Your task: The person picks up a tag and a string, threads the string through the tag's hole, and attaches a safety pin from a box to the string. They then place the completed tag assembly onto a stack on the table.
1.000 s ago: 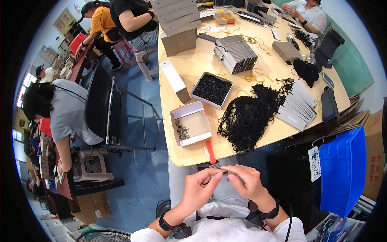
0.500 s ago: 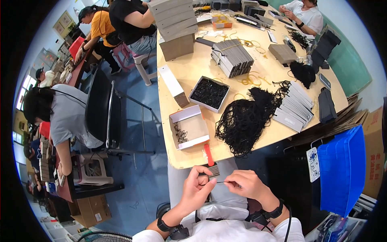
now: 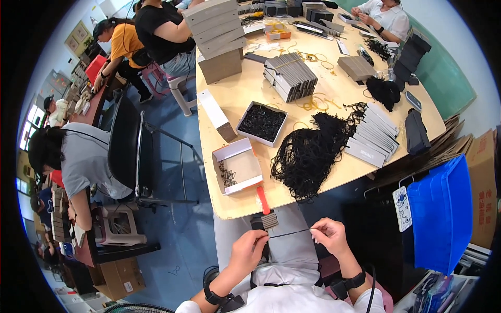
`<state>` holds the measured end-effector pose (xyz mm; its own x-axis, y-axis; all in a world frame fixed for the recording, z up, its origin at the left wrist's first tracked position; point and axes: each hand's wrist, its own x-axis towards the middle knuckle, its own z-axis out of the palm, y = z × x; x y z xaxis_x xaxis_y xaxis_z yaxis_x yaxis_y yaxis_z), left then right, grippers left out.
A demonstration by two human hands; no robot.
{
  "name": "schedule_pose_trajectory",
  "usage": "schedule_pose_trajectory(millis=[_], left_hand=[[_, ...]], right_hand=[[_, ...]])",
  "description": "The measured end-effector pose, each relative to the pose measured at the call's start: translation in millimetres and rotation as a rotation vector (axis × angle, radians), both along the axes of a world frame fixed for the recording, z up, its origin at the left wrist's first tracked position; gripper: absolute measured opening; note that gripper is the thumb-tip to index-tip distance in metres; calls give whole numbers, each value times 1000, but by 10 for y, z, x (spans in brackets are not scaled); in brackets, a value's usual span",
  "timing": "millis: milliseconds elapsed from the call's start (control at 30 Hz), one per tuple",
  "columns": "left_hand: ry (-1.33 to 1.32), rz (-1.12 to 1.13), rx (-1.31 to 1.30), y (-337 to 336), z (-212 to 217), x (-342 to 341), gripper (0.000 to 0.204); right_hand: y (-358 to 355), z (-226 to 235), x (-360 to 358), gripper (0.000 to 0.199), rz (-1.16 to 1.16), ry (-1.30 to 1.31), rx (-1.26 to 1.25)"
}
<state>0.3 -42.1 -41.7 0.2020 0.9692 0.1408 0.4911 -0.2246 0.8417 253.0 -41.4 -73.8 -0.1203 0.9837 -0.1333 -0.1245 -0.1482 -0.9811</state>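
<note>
A thin black cord (image 3: 289, 233) is stretched between my two hands over my lap. My left hand (image 3: 249, 250) pinches its left end; my right hand (image 3: 331, 237) pinches it toward the right. Just beyond my left fingers, a small ribbed grey-brown block (image 3: 270, 220) sits at the table's front edge, beside a red-handled tool (image 3: 263, 200). Past the edge lies a large tangled heap of black cords (image 3: 305, 159). To its right a fan of flat grey-white cards (image 3: 373, 138) is spread out.
On the wooden table (image 3: 250, 206) stand an open box with a few small metal pieces (image 3: 237, 167), a box of small black parts (image 3: 262, 122), a banded card stack (image 3: 291, 77) and tall grey stacks (image 3: 215, 28). A blue bin (image 3: 441, 214) stands at right. Other people sit nearby.
My hands have moved apart, drawing the black cord out between them. My left hand has come away from the ribbed block, now in plain view. The view has shifted slightly.
</note>
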Motion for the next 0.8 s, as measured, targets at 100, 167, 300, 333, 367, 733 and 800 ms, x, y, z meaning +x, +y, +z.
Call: schedule_pose_trajectory(millis=[100,167,300,333,367,733,800], left_hand=[[-20,72,-15,-9,23,52,10],[51,109,97,9,-6,67,12],[-4,120,120,39,-8,101,11],[-16,119,124,29,-10,98,11],[-28,118,128,22,-12,95,10],[-741,165,-543,-100,-136,-68,18],[-876,147,-656,-98,-172,-80,22]], right_hand=[[-45,-79,-7,5,-172,11,33],[-40,-110,-3,5,-290,22,50],[-44,-146,21,4,-308,31,-2],[-50,-128,10,4,-275,10,31],[-57,-100,-1,4,-243,-11,64],[106,579,-292,7,105,-21,300],[119,470,-305,6,71,-51,232]])
